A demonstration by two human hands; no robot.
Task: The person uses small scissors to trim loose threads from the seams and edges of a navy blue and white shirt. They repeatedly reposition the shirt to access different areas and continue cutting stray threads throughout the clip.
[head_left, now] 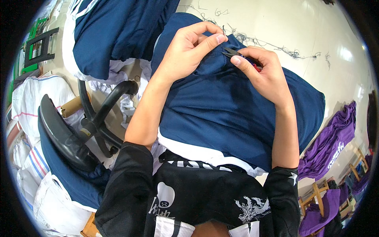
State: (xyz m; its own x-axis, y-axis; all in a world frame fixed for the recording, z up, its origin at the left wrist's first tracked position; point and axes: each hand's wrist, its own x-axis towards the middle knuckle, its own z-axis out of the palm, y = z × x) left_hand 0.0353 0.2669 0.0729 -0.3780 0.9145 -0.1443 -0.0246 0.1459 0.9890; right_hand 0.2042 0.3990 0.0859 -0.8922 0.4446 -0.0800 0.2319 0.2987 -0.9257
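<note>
A navy blue garment [213, 110] with a white edge lies spread over my lap. Above its far part my left hand [183, 51] is closed in a pinch, thumb against forefinger, with a dark thread end [224, 29] poking up from the fingertips. My right hand [268, 75] is wrapped round a pair of small thread snips [232, 52] with dark pointed blades and a bit of red at the handle. The blades point left toward the pinched spot, just over the gathered cloth. My palm hides most of the snips' handle.
Loose dark thread clippings [292, 52] lie scattered on the pale floor ahead. More navy cloth [114, 39] hangs at the upper left. Left of me stands a black swivel chair [65, 136] beside stuffed white sacks [41, 98]. A purple garment [329, 144] lies at the right.
</note>
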